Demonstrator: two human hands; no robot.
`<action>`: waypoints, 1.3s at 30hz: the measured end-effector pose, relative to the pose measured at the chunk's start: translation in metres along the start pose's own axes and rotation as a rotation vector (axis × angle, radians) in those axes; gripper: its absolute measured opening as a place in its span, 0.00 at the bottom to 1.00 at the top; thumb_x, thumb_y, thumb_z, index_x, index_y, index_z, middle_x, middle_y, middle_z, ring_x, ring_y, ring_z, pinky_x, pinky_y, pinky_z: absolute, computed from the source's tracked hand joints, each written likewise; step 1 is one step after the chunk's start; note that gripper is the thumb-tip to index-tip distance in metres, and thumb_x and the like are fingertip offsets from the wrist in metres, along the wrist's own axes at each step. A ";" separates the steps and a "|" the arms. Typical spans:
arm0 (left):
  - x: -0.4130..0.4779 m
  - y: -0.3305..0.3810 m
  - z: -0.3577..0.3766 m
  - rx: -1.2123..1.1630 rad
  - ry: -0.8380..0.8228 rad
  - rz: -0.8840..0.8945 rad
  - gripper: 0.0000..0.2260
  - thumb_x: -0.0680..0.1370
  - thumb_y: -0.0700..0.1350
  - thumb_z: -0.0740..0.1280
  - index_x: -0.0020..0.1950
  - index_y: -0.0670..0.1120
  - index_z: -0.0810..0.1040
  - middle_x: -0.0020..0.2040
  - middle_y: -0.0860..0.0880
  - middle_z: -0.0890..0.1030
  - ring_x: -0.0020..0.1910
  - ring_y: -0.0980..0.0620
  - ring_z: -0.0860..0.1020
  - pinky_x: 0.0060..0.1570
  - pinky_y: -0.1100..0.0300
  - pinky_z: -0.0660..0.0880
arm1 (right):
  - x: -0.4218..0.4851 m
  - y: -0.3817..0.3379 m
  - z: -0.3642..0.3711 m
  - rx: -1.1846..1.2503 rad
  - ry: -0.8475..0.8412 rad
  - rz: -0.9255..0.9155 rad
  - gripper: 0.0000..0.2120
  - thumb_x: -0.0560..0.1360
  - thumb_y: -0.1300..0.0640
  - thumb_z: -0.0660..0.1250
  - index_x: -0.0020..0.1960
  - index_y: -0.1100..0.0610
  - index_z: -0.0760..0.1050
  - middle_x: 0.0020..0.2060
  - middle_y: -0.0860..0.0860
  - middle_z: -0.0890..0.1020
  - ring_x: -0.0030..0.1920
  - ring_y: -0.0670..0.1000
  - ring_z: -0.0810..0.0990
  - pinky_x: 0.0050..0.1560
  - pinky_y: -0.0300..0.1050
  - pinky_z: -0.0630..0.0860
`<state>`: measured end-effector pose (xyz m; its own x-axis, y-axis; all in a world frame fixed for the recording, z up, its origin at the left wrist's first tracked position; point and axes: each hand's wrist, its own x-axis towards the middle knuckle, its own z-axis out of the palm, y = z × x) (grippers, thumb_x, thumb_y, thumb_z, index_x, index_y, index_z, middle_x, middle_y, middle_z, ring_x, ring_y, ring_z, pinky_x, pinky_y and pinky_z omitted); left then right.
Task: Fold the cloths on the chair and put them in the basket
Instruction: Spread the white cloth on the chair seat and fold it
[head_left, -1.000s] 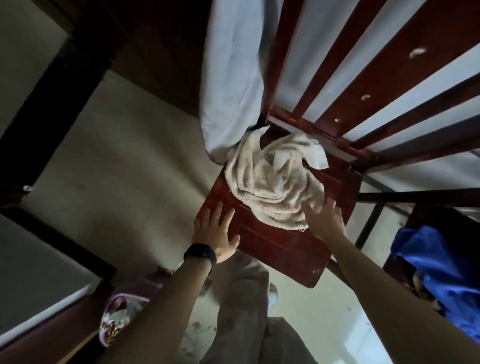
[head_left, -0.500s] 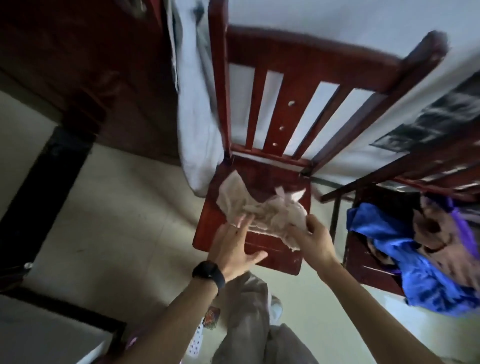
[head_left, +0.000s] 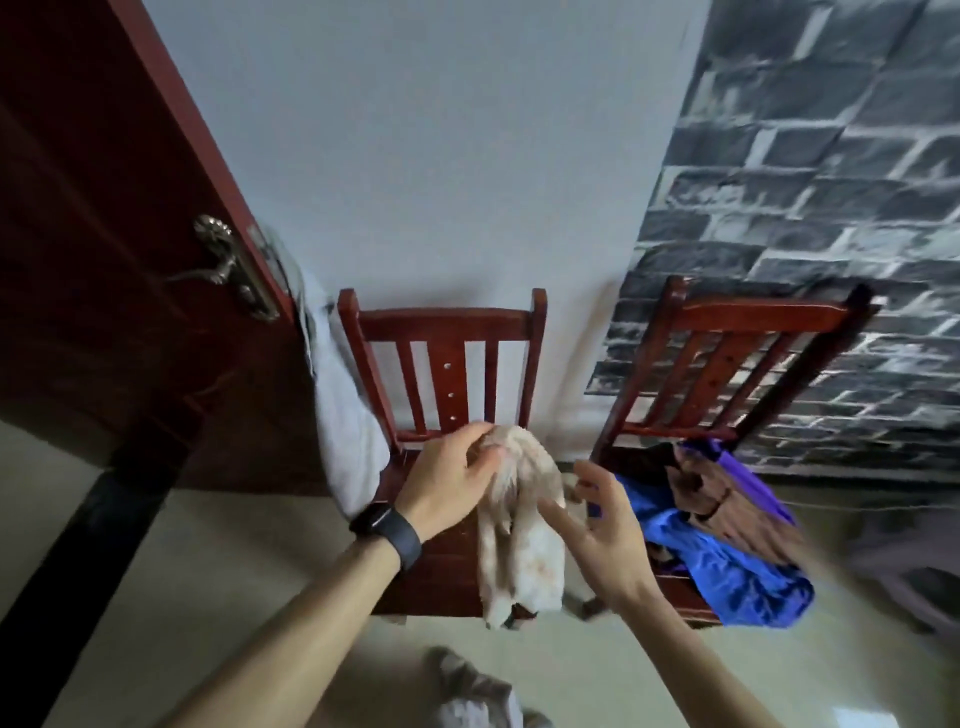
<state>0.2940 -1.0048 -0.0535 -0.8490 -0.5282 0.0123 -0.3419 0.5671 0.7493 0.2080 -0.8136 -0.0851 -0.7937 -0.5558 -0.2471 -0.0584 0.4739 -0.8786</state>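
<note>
My left hand (head_left: 447, 480) pinches the top of the cream towel (head_left: 519, 530), which hangs above the left chair (head_left: 447, 358) seat. My right hand (head_left: 597, 525), fingers spread, touches its side, gripping nothing. Blue and brown cloths (head_left: 727, 545) lie on the right chair (head_left: 737, 353).

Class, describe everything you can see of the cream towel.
The cream towel looks like soft terry cloth with faint orange-brown marks. It hangs bunched and unfolded in front of the left chair. The left hand pinches its top; the right hand, fingers spread, touches its side.
</note>
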 end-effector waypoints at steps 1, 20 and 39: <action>0.002 0.011 -0.006 -0.049 -0.041 -0.011 0.10 0.80 0.50 0.65 0.59 0.51 0.79 0.47 0.58 0.82 0.46 0.63 0.80 0.41 0.70 0.72 | -0.004 0.002 -0.005 -0.046 0.010 -0.002 0.36 0.70 0.37 0.73 0.73 0.46 0.67 0.65 0.40 0.73 0.62 0.41 0.75 0.62 0.45 0.74; 0.024 0.078 -0.065 -0.066 -0.251 -0.027 0.22 0.76 0.66 0.63 0.48 0.48 0.79 0.39 0.50 0.81 0.39 0.52 0.79 0.42 0.52 0.74 | -0.002 -0.084 -0.033 -0.038 -0.152 -0.304 0.16 0.76 0.40 0.69 0.59 0.46 0.78 0.52 0.37 0.82 0.37 0.41 0.84 0.42 0.36 0.79; 0.008 0.069 -0.056 0.594 -0.191 0.105 0.14 0.76 0.43 0.64 0.53 0.52 0.60 0.41 0.50 0.75 0.33 0.49 0.76 0.29 0.54 0.70 | 0.053 -0.082 -0.071 -0.166 0.207 -0.273 0.09 0.80 0.51 0.65 0.56 0.52 0.79 0.53 0.49 0.84 0.48 0.49 0.82 0.42 0.39 0.76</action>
<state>0.2859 -1.0056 0.0359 -0.9285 -0.3592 -0.0937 -0.3712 0.8931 0.2541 0.1280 -0.8335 0.0023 -0.8398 -0.5355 0.0891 -0.3683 0.4414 -0.8182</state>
